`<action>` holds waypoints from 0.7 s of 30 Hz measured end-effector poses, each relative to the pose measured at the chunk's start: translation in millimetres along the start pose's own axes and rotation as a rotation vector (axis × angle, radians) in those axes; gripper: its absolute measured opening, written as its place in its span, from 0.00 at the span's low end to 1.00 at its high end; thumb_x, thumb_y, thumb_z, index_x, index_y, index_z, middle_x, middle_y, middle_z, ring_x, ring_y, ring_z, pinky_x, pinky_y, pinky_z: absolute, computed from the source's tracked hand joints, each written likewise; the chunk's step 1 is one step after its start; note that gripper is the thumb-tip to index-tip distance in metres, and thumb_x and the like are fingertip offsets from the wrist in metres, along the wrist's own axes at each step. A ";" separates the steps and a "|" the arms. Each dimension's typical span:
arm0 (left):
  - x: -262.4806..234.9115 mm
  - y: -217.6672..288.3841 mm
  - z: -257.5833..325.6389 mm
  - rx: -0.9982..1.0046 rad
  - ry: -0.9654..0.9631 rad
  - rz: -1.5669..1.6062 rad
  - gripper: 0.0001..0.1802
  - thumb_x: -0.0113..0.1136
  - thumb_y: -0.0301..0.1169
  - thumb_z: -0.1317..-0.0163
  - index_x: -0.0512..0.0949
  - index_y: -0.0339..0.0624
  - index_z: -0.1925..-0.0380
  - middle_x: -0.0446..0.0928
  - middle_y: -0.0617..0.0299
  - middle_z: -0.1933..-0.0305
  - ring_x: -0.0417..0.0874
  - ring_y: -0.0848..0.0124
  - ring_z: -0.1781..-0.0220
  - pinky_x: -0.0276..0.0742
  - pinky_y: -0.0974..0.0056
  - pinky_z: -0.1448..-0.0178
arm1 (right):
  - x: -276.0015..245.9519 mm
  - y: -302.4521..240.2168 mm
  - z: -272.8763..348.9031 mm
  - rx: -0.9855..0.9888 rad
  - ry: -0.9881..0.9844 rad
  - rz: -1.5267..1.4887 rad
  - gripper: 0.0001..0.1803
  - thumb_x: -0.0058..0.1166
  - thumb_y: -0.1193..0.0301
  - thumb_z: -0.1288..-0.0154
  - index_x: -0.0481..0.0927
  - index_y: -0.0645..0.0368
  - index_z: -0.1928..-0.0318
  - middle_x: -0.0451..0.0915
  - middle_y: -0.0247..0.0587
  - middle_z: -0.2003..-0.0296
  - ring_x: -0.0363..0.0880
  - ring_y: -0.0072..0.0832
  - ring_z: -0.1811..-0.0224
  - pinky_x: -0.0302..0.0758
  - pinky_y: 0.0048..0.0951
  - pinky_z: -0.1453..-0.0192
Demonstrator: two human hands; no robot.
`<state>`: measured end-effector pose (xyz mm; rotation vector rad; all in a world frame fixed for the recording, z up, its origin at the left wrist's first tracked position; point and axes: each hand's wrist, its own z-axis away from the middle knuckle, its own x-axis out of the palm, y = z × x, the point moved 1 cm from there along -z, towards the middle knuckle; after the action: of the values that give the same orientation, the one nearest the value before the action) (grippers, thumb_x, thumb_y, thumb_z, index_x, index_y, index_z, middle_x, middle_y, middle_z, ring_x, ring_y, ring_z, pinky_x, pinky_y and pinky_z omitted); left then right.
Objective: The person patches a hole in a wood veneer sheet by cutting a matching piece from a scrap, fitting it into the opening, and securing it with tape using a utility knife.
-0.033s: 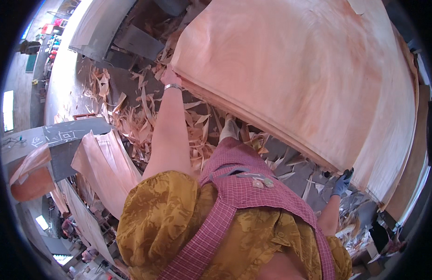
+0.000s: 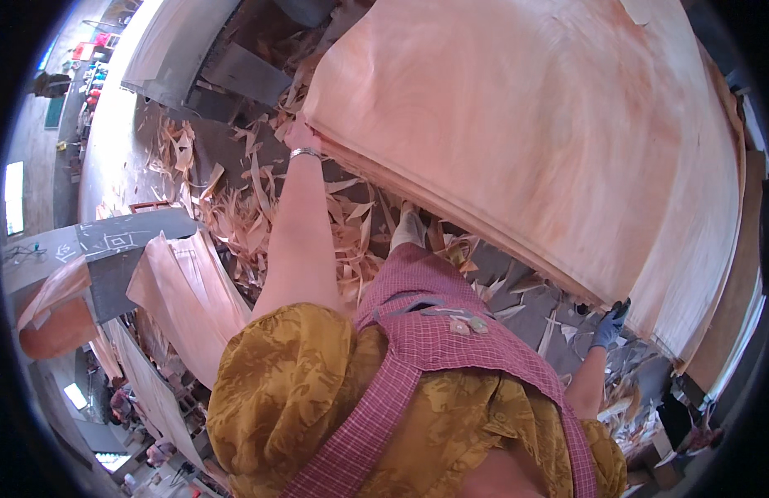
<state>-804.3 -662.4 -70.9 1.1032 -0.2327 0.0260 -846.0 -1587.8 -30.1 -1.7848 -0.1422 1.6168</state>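
A wide stack of thin, pale pinkish wood veneer sheets (image 2: 501,141) spreads out in front of me, its layered edge nearest my body. At the stack's left corner, my bare left hand (image 2: 301,135), with a metal band at the wrist, is closed on the edge; its fingertips are partly hidden. My right hand (image 2: 609,326), in a grey glove with dark fingertips, grips the same near edge far to the right, fingers bent over it. The top sheet is slightly wavy and has a torn notch at its far side.
Torn veneer scraps (image 2: 260,224) litter the floor left of the stack and around my foot (image 2: 409,228). More veneer sheets (image 2: 189,295) drape at the left by a grey surface with chalk marks (image 2: 144,231). A covered pile (image 2: 173,54) stands at the far left.
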 end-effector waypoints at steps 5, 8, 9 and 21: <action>3.8 -9.2 -10.8 -0.112 -0.224 0.033 0.05 0.60 0.25 0.39 0.77 0.41 0.63 0.80 0.62 0.63 0.82 0.67 0.64 0.80 0.61 0.62 | -8.2 19.4 0.0 -0.062 0.010 0.129 0.28 0.43 0.59 0.23 0.64 0.60 0.29 0.70 0.54 0.34 0.71 0.45 0.34 0.67 0.36 0.34; -5.8 -7.4 -16.1 -0.126 -0.274 -0.028 0.10 0.60 0.23 0.41 0.77 0.42 0.58 0.80 0.61 0.62 0.82 0.67 0.65 0.79 0.63 0.65 | -3.2 18.6 -1.3 -0.061 0.006 0.152 0.29 0.44 0.57 0.23 0.64 0.61 0.30 0.71 0.56 0.35 0.70 0.47 0.34 0.66 0.37 0.33; -8.9 -7.3 -18.2 -0.143 -0.271 -0.047 0.12 0.61 0.22 0.43 0.77 0.42 0.58 0.80 0.60 0.62 0.82 0.67 0.66 0.79 0.63 0.68 | -1.5 17.6 -1.7 -0.060 0.006 0.164 0.29 0.44 0.57 0.23 0.64 0.61 0.30 0.71 0.55 0.35 0.70 0.47 0.34 0.66 0.37 0.33; -20.7 -9.9 -43.9 0.191 0.120 -0.759 0.24 0.65 0.16 0.56 0.73 0.36 0.55 0.80 0.50 0.61 0.82 0.64 0.75 0.77 0.59 0.79 | 12.4 38.1 -7.4 -0.045 -0.002 0.233 0.30 0.42 0.54 0.23 0.63 0.57 0.29 0.70 0.54 0.34 0.72 0.48 0.36 0.68 0.38 0.35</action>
<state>-815.5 -626.0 -102.5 1.3175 0.3109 -0.5706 -850.9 -1612.6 -62.0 -1.8905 0.0300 1.7896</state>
